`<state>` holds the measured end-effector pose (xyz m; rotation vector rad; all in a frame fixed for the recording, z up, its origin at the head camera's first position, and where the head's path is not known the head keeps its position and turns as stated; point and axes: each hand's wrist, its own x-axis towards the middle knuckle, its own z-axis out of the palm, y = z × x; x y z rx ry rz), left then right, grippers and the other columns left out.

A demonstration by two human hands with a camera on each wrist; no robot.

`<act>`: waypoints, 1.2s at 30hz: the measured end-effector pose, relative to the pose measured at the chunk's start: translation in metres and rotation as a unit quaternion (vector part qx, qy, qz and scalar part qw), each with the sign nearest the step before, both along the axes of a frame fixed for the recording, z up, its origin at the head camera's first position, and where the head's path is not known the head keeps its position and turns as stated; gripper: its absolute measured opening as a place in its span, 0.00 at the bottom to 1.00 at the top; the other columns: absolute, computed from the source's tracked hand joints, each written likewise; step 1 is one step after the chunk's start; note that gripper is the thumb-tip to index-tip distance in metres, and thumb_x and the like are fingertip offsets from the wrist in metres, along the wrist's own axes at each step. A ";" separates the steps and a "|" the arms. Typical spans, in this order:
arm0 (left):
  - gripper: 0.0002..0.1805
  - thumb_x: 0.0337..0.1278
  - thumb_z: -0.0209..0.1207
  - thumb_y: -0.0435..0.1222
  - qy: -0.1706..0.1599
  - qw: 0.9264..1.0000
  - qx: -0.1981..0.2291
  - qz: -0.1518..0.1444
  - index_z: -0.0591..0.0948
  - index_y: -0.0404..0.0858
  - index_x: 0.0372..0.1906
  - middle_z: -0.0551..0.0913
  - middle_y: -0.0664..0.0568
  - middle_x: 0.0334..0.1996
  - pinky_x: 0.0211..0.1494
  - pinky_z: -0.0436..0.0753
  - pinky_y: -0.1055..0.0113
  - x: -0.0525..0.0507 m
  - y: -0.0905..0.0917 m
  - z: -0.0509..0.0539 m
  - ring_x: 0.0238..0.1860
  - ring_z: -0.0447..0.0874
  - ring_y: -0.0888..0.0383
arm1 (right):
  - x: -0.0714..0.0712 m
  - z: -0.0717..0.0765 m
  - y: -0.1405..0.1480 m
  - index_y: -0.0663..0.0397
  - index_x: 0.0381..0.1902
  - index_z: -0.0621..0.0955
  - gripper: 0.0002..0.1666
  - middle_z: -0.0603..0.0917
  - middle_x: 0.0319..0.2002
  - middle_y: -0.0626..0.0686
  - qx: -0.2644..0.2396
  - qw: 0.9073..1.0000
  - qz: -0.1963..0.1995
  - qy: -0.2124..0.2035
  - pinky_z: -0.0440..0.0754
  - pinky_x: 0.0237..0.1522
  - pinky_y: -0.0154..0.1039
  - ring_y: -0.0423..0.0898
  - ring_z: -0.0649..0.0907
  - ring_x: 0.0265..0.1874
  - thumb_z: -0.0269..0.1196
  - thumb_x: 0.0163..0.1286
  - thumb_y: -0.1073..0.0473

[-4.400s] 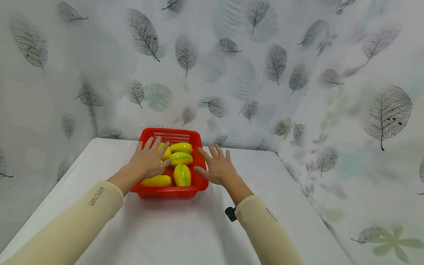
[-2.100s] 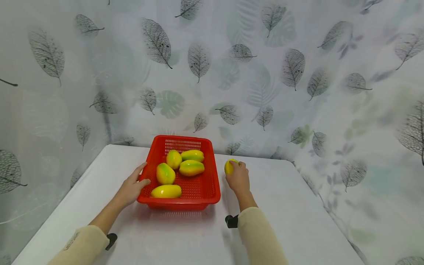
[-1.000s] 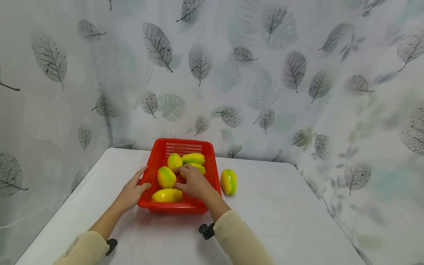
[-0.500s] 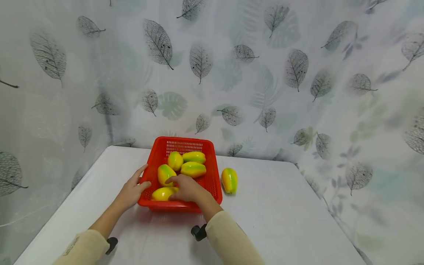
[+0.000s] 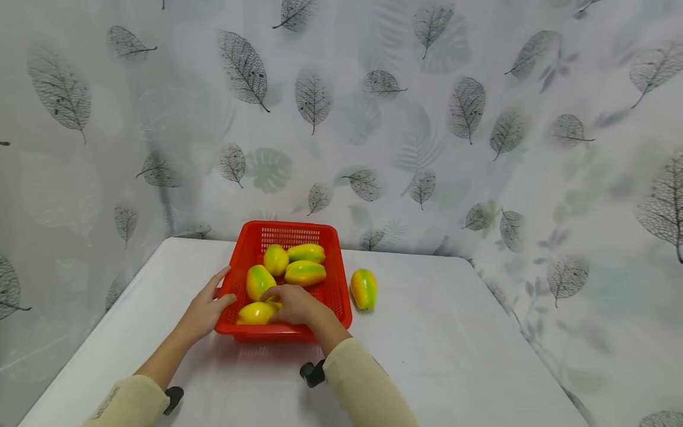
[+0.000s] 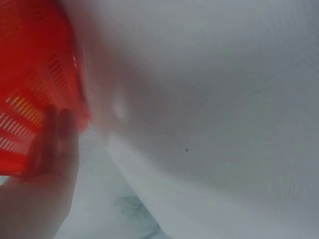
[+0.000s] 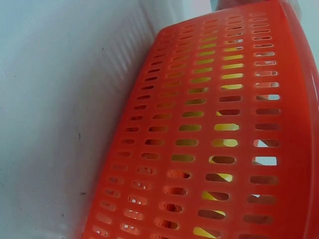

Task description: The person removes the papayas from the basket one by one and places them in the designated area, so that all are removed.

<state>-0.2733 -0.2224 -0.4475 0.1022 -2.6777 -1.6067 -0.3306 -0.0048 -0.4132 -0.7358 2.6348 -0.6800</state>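
A red plastic basket (image 5: 336,279) with slotted walls holds several smooth, glossy yellow-green fruits. My left hand (image 5: 201,311) holds its left rim, thumb over the edge; in the left wrist view its fingers (image 6: 67,134) lie against the outer wall. My right hand (image 5: 296,305) reaches into the basket over the front wall. Its thumb and fingers grip the right end of the front fruit (image 5: 256,313), partly hiding it. Another fruit (image 5: 259,281) lies just behind that one. In the right wrist view the basket wall (image 7: 199,129) blocks sight of the hand.
One fruit (image 5: 364,289) lies on the white table (image 5: 427,332), just right of the basket. Further fruits (image 5: 305,273) lie toward the back of the basket. A leaf-patterned curtain (image 5: 341,118) stands behind the table.
My right hand set one fruit on the table right of the basket, then moved back into the basket and onto the front fruit. My left hand went to the left rim and stayed there.
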 end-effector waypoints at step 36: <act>0.43 0.76 0.52 0.39 0.007 1.000 -0.003 -0.003 0.44 0.45 0.85 0.67 0.26 0.71 0.49 0.91 0.54 0.000 -0.001 -0.003 0.54 0.85 0.41 | -0.005 0.014 0.018 0.32 0.57 0.83 0.26 0.84 0.52 0.43 -0.087 0.995 -0.033 -0.028 0.84 0.62 0.46 0.42 0.81 0.54 0.76 0.61 0.47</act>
